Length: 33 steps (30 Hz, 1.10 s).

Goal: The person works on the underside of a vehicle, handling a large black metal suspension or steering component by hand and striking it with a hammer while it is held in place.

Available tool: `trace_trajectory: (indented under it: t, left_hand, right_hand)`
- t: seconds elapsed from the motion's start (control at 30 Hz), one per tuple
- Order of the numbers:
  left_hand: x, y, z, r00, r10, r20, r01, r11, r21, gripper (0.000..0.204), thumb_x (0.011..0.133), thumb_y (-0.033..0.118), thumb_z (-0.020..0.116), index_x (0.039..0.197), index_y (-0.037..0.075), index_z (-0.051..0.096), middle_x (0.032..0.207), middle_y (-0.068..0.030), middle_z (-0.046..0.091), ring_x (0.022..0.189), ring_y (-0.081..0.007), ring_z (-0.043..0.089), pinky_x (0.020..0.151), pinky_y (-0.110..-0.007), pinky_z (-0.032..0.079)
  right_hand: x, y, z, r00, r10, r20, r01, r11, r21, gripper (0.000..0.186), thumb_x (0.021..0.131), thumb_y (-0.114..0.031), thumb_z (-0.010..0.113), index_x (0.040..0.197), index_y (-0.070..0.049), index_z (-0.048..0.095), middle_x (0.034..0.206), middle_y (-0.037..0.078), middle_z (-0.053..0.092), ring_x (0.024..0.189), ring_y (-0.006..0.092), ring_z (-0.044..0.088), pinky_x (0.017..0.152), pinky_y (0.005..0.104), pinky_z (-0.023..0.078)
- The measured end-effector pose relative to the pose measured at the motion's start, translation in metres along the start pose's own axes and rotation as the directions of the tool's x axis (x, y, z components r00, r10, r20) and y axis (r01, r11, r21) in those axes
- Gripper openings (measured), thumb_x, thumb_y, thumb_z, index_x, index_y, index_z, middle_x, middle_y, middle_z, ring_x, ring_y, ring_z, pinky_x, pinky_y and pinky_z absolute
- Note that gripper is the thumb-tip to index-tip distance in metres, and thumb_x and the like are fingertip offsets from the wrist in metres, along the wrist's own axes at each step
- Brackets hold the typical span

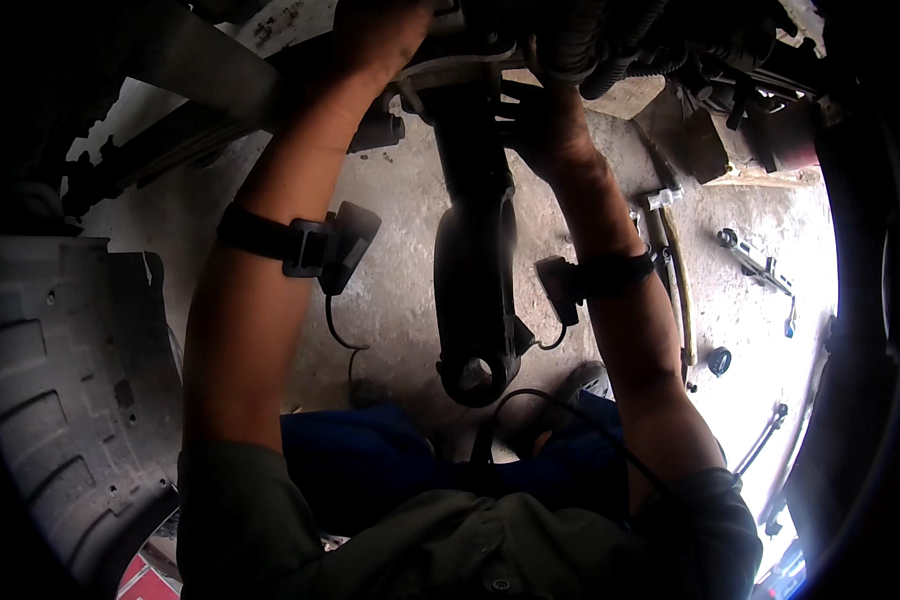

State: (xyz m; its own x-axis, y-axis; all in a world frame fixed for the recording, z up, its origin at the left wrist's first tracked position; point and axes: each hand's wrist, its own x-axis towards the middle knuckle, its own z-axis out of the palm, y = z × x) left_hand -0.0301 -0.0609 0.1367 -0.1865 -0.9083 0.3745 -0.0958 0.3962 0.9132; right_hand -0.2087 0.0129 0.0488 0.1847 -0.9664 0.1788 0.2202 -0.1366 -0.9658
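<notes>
A long black metal arm (475, 270) with a round eye at its near end hangs in front of me, above the floor, and looks like a vehicle suspension arm. Up at the top edge, my left hand (382, 35) reaches among dark parts left of the arm's upper end. Its fingers are hidden, so its grip does not show. Beside the arm's upper part is my right hand (550, 125), fingers stretched leftward with gaps between them, their tips close to the black metal; whether they touch it is unclear. Ribbed black hoses (575, 45) hang just above that hand.
A grey panel (60, 350) stands at the left. On the concrete floor at the right lie a metal tool (755, 260), a round black piece (719, 361), a long rod (678, 280) and a thin wrench-like tool (763, 438). Wooden blocks (735, 150) sit far right.
</notes>
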Motion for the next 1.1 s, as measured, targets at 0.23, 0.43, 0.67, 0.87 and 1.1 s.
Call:
trace_trajectory:
  t: [0.23, 0.43, 0.67, 0.87, 1.1]
  left_hand:
    - [0.002, -0.027, -0.007, 0.983, -0.028, 0.181, 0.119, 0.849, -0.514, 0.027, 0.102, 0.019, 0.046, 0.116, 0.003, 0.062, 0.107, -0.0107, 0.068, 0.093, -0.0227, 0.066, 0.087, -0.038, 0.055]
    - [0.0, -0.012, -0.011, 0.995, 0.075, 0.071, -0.073, 0.997, -0.034, 0.027, 0.1, 0.021, 0.047, 0.114, 0.003, 0.062, 0.105, -0.0117, 0.068, 0.092, -0.0248, 0.065, 0.085, -0.039, 0.055]
    - [0.004, -0.008, -0.004, 0.978, 0.204, 0.037, -0.207, 0.943, 0.262, 0.027, 0.099, 0.022, 0.048, 0.112, 0.003, 0.063, 0.103, -0.0128, 0.067, 0.092, -0.0272, 0.065, 0.083, -0.04, 0.054]
    - [0.003, -0.005, -0.004, 0.949, 0.313, 0.028, -0.293, 0.851, 0.437, 0.027, 0.097, 0.024, 0.049, 0.11, 0.003, 0.063, 0.102, -0.0138, 0.067, 0.091, -0.0293, 0.065, 0.081, -0.041, 0.054]
    - [0.001, -0.006, -0.004, 0.925, 0.379, 0.033, -0.335, 0.77, 0.543, 0.028, 0.096, 0.025, 0.051, 0.107, 0.003, 0.063, 0.099, -0.015, 0.067, 0.09, -0.0317, 0.064, 0.079, -0.042, 0.053]
  right_hand:
    - [-0.003, 0.016, -0.008, 0.993, 0.117, -0.011, -0.115, 0.987, 0.113, 0.067, 0.101, -0.042, 0.046, 0.15, -0.002, 0.026, 0.126, 0.027, 0.056, 0.11, 0.0338, 0.061, 0.085, 0.0427, 0.057]
    - [0.007, 0.041, -0.002, 0.913, 0.391, 0.114, -0.328, 0.542, 0.774, 0.077, 0.096, -0.052, 0.049, 0.147, 0.004, 0.032, 0.131, 0.028, 0.053, 0.116, 0.0366, 0.058, 0.097, 0.0494, 0.05]
    - [0.014, 0.061, 0.006, 0.876, 0.197, 0.439, -0.468, 0.136, 0.873, 0.085, 0.094, -0.065, 0.046, 0.146, 0.001, 0.036, 0.137, 0.028, 0.05, 0.121, 0.0392, 0.056, 0.106, 0.0567, 0.043]
    - [0.03, 0.086, 0.011, 0.904, 0.275, 0.327, -0.41, 0.35, 0.842, 0.083, 0.095, -0.068, 0.033, 0.142, 0.0, 0.04, 0.127, 0.027, 0.056, 0.108, 0.0386, 0.061, 0.09, 0.053, 0.053]
    - [0.029, 0.078, 0.024, 0.897, 0.32, 0.305, -0.423, 0.423, 0.801, 0.081, 0.096, -0.066, 0.029, 0.131, 0.005, 0.049, 0.107, 0.026, 0.064, 0.083, 0.0374, 0.065, 0.066, 0.045, 0.055]
